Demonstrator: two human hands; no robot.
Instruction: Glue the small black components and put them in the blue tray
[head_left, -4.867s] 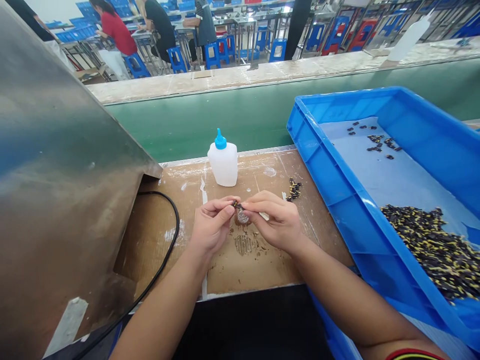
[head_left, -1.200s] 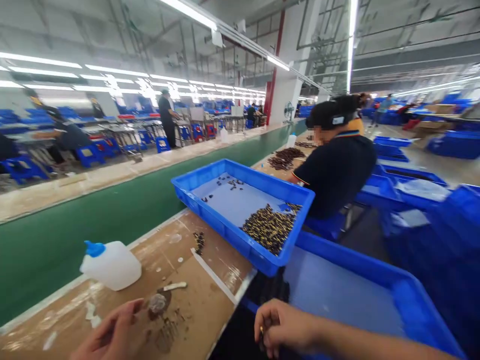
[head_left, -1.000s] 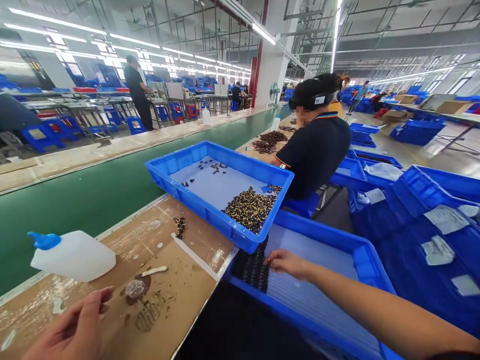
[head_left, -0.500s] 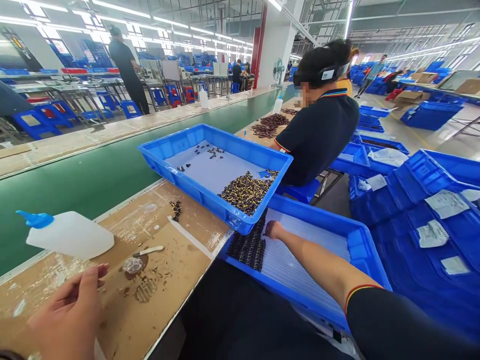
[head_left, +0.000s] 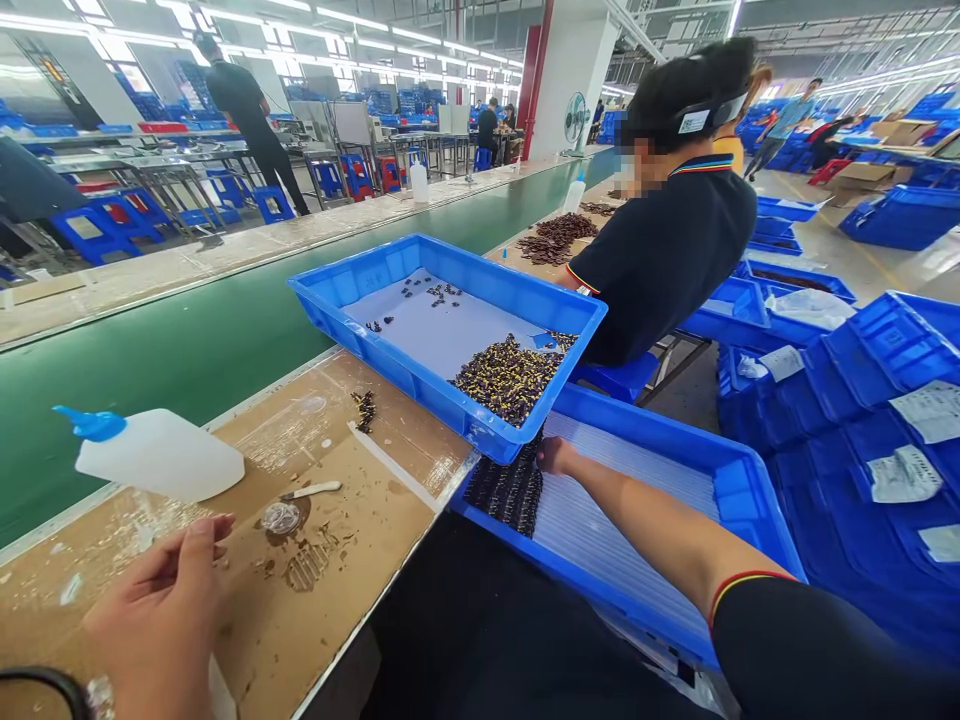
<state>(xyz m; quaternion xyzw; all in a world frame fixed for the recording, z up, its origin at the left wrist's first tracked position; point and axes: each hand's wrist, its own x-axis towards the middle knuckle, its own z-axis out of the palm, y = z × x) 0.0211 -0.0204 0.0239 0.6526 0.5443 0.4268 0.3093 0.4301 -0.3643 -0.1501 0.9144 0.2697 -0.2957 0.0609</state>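
Observation:
Over the brown board at the lower left is my left hand (head_left: 169,600), its fingers curled and the fingertips close together; what they hold, if anything, is too small to tell. My right hand (head_left: 553,455) reaches into the lower blue tray (head_left: 645,425), beside rows of small dark pieces (head_left: 506,495). Its fingertips are partly hidden, so I cannot make out what they touch. An upper blue tray (head_left: 405,375) holds a heap of black and yellow pieces (head_left: 506,380). On the board lie a white-handled tool (head_left: 313,490) and a clear blob (head_left: 280,517).
A white bottle with a blue cap (head_left: 161,455) lies on its side near my left hand. A green belt (head_left: 150,325) runs behind the board. Beyond the trays sits a person in a dark shirt (head_left: 667,250). Stacked blue crates (head_left: 825,420) stand at the right.
The whole view has shifted, so the trays and bench sit slightly further right in the picture. Both hands keep nearly the same places relative to the board and lower tray.

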